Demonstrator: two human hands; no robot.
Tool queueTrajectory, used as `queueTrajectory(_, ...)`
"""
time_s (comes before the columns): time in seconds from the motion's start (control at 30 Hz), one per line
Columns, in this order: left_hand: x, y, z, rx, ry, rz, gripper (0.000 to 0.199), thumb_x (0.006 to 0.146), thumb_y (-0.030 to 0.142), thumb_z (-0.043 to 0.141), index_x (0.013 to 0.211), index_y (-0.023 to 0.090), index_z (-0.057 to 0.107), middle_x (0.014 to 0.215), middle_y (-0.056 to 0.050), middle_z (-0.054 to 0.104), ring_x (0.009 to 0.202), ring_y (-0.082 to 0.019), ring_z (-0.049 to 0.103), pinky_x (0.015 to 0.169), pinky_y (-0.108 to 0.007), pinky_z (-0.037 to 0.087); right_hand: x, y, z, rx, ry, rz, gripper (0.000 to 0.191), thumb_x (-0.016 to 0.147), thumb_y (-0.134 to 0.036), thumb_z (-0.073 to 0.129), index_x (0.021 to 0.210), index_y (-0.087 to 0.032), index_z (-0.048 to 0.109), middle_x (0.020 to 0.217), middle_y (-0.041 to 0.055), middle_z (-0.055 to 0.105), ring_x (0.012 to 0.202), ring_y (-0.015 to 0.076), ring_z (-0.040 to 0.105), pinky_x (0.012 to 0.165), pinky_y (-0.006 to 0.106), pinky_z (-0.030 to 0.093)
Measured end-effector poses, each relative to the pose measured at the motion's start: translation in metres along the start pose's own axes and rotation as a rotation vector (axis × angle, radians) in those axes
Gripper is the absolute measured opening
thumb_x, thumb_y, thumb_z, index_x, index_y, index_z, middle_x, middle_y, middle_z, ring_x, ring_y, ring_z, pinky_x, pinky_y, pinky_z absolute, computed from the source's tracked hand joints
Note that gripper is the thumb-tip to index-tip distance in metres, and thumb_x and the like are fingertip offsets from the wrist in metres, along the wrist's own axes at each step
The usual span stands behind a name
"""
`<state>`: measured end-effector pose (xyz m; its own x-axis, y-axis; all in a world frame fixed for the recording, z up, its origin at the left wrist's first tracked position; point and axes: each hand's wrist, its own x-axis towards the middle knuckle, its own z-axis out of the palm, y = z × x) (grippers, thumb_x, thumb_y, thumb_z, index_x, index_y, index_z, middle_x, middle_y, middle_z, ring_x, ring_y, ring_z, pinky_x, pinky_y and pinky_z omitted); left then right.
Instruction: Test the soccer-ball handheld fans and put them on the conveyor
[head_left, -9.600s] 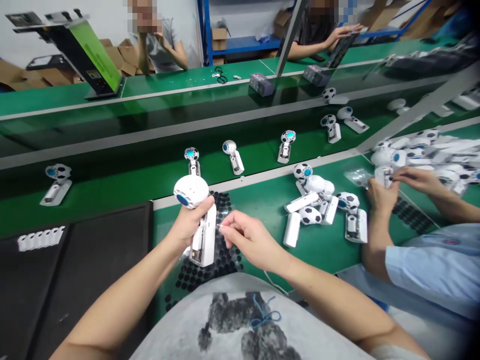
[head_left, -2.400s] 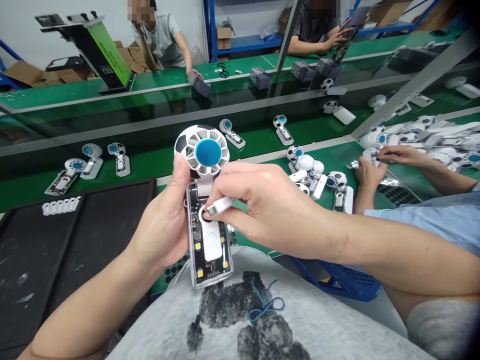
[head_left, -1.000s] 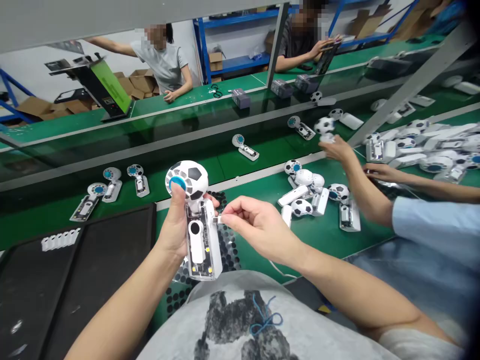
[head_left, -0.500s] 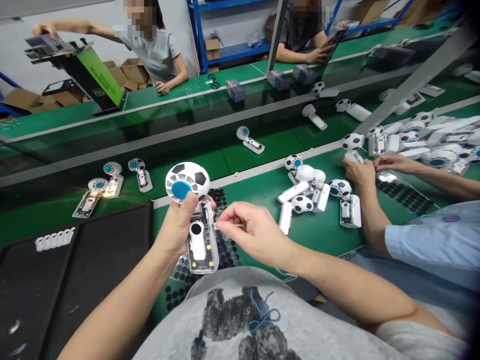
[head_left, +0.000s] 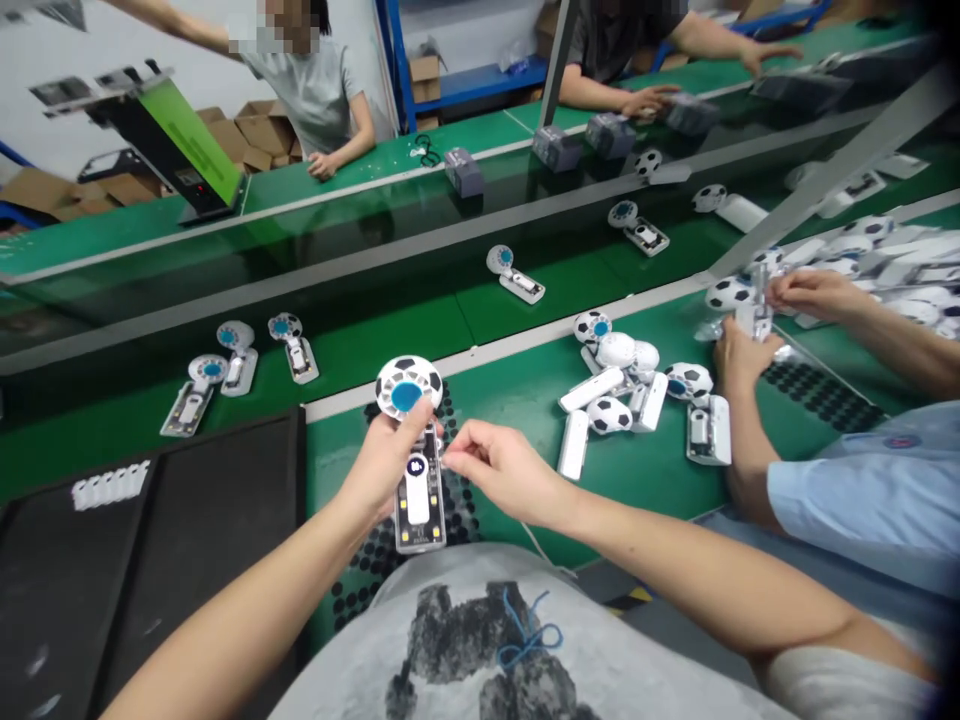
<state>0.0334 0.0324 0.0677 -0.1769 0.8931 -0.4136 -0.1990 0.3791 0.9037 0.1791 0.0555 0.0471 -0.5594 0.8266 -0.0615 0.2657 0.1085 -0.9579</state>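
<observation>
My left hand (head_left: 397, 455) is closed around a handheld fan (head_left: 420, 500) with a football-patterned head, thumb near its blue centre. Its clear-cased handle faces up, baring a circuit board, a white strip and a small round display that is lit. At the handle's right edge, my right hand (head_left: 502, 465) pinches a thin white cable (head_left: 536, 545), which trails below the wrist. The fingers hide the plug end, so I cannot tell whether it touches the fan. Beneath the fan lies a sheet of black round stickers (head_left: 457, 505).
To the right is a pile of similar fans (head_left: 611, 415), beside a co-worker's hands (head_left: 746, 350). More fans (head_left: 517, 275) lie on the green conveyor belt (head_left: 390, 300). A black tray (head_left: 225, 500) stands left, holding white strips (head_left: 112, 485). Two people sit across.
The fan's display has gone from dark to lit. Both hands and the fan sit slightly lower and farther right in view. Across the belt, a person's hand has left the green-sided machine.
</observation>
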Motion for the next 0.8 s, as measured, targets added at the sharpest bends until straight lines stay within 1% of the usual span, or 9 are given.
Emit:
queueTrajectory(0.13,0.029,-0.011,-0.001,0.100,-0.008,-0.037,0.036,0.054,0.041,0.075,0.067,0.012,0.056,0.055,0.000,0.056,0.048,-0.009,0.050,0.048,-0.021,0.040,0.016,0.020,0.002,-0.030,-0.099,0.018,0.015,0.078,-0.017,0.050,0.063,-0.016,0.052,0.055,-0.0045,0.045,0.053,0.0091,0.041,0.052,0.020,0.031)
queueTrajectory(0.23,0.060,-0.014,0.012,0.105,-0.089,-0.103,0.033,0.056,0.037,0.074,0.060,0.013,0.053,0.049,0.001,0.052,0.044,-0.010,0.048,0.045,-0.022,0.039,0.036,0.034,-0.002,-0.031,-0.065,0.057,0.023,0.080,-0.019,0.045,0.058,-0.016,0.047,0.055,-0.0041,0.043,0.053,0.0091,0.039,0.051,0.021,0.029)
queueTrajectory(0.33,0.089,-0.006,0.027,0.089,-0.214,-0.139,0.031,0.058,0.036,0.072,0.057,0.013,0.050,0.045,0.001,0.050,0.041,-0.013,0.049,0.043,-0.025,0.040,0.047,0.046,-0.024,0.011,0.000,0.103,0.025,0.082,-0.023,0.042,0.060,-0.017,0.048,0.054,-0.0044,0.039,0.051,0.0088,0.035,0.048,0.020,0.027)
queueTrajectory(0.4,0.111,0.004,0.025,0.126,-0.247,-0.147,0.028,0.055,0.030,0.073,0.059,0.013,0.052,0.046,0.000,0.053,0.041,-0.013,0.050,0.043,-0.025,0.041,0.045,0.053,-0.052,0.048,0.061,0.156,0.024,0.082,-0.028,0.044,0.061,-0.017,0.050,0.054,-0.0044,0.038,0.050,0.0089,0.033,0.046,0.020,0.025)
queueTrajectory(0.5,0.160,0.023,0.000,0.201,-0.060,-0.103,0.026,0.054,0.029,0.073,0.063,0.012,0.054,0.049,-0.003,0.056,0.041,-0.012,0.051,0.041,-0.022,0.038,0.033,0.065,-0.095,0.117,0.300,0.331,0.028,0.081,-0.039,0.046,0.065,-0.017,0.052,0.052,-0.0065,0.029,0.044,0.0080,0.024,0.041,0.021,0.018)
queueTrajectory(0.57,0.205,0.034,-0.016,0.227,0.058,-0.042,0.027,0.057,0.033,0.071,0.063,0.012,0.054,0.050,-0.003,0.056,0.042,-0.012,0.050,0.040,-0.022,0.037,0.028,0.072,-0.109,0.190,0.406,0.372,0.032,0.082,-0.048,0.043,0.074,-0.018,0.052,0.052,-0.0079,0.021,0.044,0.0081,0.020,0.041,0.021,0.014)
queueTrajectory(0.67,0.279,0.045,-0.020,0.261,0.099,0.014,0.028,0.054,0.030,0.072,0.066,0.013,0.054,0.052,-0.002,0.055,0.044,-0.014,0.052,0.044,-0.025,0.041,0.033,0.082,-0.102,0.290,0.343,0.369,0.043,0.076,-0.061,0.045,0.073,-0.019,0.051,0.052,-0.0085,0.019,0.044,0.0076,0.018,0.041,0.022,0.013)
queueTrajectory(0.73,0.324,0.052,-0.010,0.305,0.155,0.060,0.028,0.054,0.029,0.071,0.069,0.013,0.054,0.055,-0.003,0.057,0.048,-0.016,0.055,0.048,-0.028,0.043,0.041,0.088,-0.093,0.327,0.301,0.397,0.049,0.072,-0.067,0.045,0.070,-0.019,0.051,0.050,-0.0089,0.017,0.043,0.0072,0.017,0.040,0.022,0.012)
queueTrajectory(0.8,0.360,0.058,0.002,0.376,0.226,0.112,0.029,0.055,0.030,0.071,0.073,0.012,0.055,0.064,-0.007,0.060,0.058,-0.021,0.059,0.054,-0.031,0.045,0.046,0.093,-0.090,0.324,0.337,0.427,0.052,0.069,-0.070,0.046,0.068,-0.019,0.053,0.049,-0.0083,0.020,0.042,0.0071,0.019,0.038,0.021,0.014)
